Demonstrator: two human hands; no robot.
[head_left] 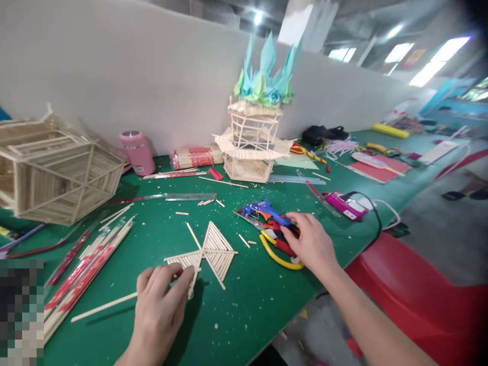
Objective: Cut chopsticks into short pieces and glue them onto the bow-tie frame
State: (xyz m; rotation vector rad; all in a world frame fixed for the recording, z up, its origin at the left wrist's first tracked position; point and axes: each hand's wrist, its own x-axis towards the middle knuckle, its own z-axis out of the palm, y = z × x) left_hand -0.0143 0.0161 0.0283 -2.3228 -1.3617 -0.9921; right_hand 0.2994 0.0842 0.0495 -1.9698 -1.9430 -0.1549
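My left hand point(160, 300) is closed around a thin wooden stick point(104, 307), which juts out to the left above the table. Its fingertips are at the lower left of a flat, spoked wooden-stick piece point(219, 250), filled with short sticks in some wedges. My right hand point(310, 241) has thumb and forefinger about the handle end of a blue glue gun point(263, 207). Beneath that hand are pliers point(276, 254) with yellow and red handles, partly covered by the fingers. Short stick offcuts point(247, 242) lie between the piece and the pliers.
A stick lantern-like frame point(72, 173) stands at left, near a pink bottle point(138, 152). Bundled sticks point(91, 269) lie in front. Behind is a stick tower point(253, 137) topped with paper. A pink device point(346, 205) with a cable and a red chair point(415, 284) are right.
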